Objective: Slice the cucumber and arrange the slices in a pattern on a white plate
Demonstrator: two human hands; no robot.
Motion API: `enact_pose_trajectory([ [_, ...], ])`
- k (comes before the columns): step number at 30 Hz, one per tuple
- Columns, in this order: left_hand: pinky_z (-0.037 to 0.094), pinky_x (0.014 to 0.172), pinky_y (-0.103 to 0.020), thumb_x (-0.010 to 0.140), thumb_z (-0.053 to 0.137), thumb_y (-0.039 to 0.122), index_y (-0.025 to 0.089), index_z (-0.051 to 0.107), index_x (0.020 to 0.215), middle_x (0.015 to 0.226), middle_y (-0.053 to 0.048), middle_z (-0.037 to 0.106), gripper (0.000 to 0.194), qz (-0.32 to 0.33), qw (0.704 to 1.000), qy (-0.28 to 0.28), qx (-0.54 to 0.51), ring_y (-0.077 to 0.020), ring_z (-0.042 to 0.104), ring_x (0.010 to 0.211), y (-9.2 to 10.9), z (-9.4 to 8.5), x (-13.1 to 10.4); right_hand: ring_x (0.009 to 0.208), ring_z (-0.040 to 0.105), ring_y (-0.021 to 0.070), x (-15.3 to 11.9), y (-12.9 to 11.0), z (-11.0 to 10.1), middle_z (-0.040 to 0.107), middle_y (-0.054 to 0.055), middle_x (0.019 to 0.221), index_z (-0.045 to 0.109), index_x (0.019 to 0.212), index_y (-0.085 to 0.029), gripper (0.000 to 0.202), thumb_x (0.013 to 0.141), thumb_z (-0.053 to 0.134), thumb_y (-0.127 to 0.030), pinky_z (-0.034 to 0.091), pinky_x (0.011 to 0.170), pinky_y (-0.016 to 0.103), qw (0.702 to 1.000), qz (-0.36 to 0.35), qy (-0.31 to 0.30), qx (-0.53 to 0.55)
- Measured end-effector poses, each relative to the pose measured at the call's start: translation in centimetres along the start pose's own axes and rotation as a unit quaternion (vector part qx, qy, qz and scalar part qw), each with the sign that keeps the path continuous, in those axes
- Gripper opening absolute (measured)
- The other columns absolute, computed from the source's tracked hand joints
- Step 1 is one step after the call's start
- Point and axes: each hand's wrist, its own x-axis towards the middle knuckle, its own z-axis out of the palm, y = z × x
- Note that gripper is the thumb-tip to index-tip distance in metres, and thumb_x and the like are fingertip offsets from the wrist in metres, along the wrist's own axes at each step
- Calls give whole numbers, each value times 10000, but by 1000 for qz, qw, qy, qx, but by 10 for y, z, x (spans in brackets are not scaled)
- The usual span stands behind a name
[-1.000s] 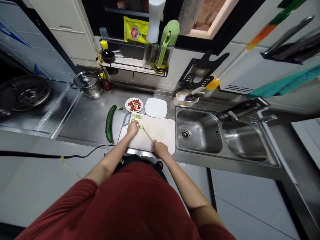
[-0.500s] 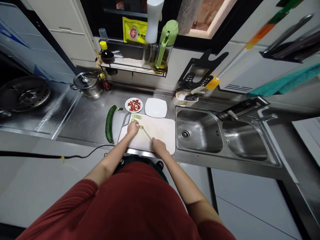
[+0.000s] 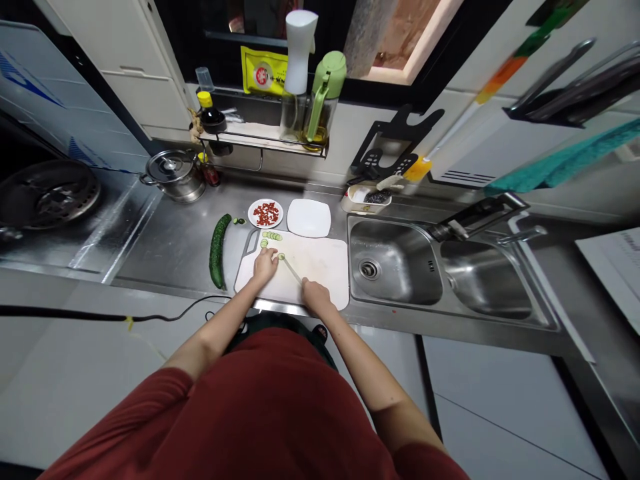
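Observation:
My right hand [image 3: 316,295] is wrapped round the handle of a knife [image 3: 293,270], its blade pointing up and left over the white cutting board [image 3: 320,263]. A pale green cucumber slice [image 3: 281,257] sits at the blade's tip. My left hand [image 3: 265,265] is over the board's left part, fingers slightly apart and close to that slice, with nothing visible in them. Beyond it lie a row of overlapping cucumber slices [image 3: 272,235] and one separate cucumber slice [image 3: 264,244]. A whole cucumber [image 3: 218,251] lies on the counter left of the board.
Behind the board stand a round plate [image 3: 254,222] of chopped red pieces and a white square plate [image 3: 309,218]. Cucumber ends [image 3: 239,221] lie nearby. A double sink [image 3: 400,293] is on the right, a lidded pot [image 3: 180,179] at back left, a bottle shelf [image 3: 260,135] above.
My left hand has drawn back a little from the slices at the board's upper left, uncovering the separate one. The knife stays nearly in place with the slice at its tip.

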Motion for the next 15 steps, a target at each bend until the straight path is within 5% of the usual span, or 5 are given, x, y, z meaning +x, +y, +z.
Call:
enact_pose_trajectory([
  [15, 445, 898, -310, 889, 528, 306, 216, 635, 1084, 1105, -88, 589, 239, -1, 999, -21, 28, -228, 592, 1013, 10, -3, 0, 972, 663, 243, -9, 9, 9, 682, 151, 1020, 516, 1137, -138, 267, 914, 372, -104, 465, 768, 307, 1000, 1, -5, -1],
])
